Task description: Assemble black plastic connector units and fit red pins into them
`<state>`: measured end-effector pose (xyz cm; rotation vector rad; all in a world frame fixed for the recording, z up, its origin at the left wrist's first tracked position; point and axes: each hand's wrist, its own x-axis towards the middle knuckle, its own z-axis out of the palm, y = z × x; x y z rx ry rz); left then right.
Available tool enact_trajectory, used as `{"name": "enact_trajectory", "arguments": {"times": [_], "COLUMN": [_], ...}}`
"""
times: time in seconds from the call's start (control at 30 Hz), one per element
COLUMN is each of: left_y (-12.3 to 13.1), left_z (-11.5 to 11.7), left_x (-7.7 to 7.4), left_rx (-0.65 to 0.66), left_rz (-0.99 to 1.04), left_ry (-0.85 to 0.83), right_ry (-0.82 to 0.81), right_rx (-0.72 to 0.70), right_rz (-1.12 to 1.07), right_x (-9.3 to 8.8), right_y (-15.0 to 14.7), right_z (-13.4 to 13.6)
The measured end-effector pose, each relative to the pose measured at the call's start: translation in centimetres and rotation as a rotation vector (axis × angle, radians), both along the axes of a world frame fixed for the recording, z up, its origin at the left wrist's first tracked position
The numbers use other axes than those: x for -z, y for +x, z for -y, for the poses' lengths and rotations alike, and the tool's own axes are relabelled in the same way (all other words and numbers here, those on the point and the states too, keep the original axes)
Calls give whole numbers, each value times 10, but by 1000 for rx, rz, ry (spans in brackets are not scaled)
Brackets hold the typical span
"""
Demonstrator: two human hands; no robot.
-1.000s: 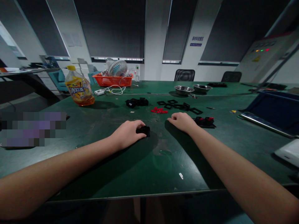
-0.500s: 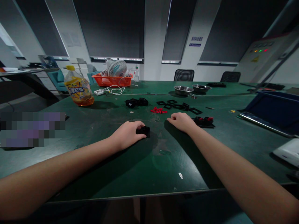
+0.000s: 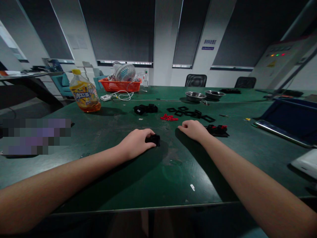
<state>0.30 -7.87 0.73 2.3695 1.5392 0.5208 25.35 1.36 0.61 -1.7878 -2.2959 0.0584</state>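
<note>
Black part (image 3: pixel 156 140), red pieces (image 3: pixel 168 117) beyond, bottle (image 3: pixel 85 94)

Near the frame's centre, the left hand (image 3: pixel 136 142) grips a small black part (image 3: pixel 156 140); right of it, the right hand (image 3: pixel 193 129) curls. An iced-tea bottle (image 3: pixel 85 94) stands upper left.

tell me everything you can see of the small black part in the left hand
The small black blocky part looks like dark plastic with an uneven outline. The left hand grips it between thumb and fingers, hiding its left portion; its right end juts past the thumb tip. It is low over the green tabletop, though whether it touches is unclear. Finer details are lost in the dark.
</note>
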Motion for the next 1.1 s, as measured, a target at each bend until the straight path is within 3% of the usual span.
{"name": "enact_trajectory", "arguments": {"times": [0.4,0.73,1.1], "left_y": [0,0,0], "left_z": [0,-1,0], "left_x": [1,1,1], "left_rx": [-3,-8,11], "left_rz": [2,6,34], "left_ry": [8,-3,5], "right_ry": [17,161,206], "right_rx": [5,83,63], "right_rz": [-20,-89,-51], "right_x": [2,5,3], "right_y": [0,1,0], "right_z": [0,-3,-1]}}
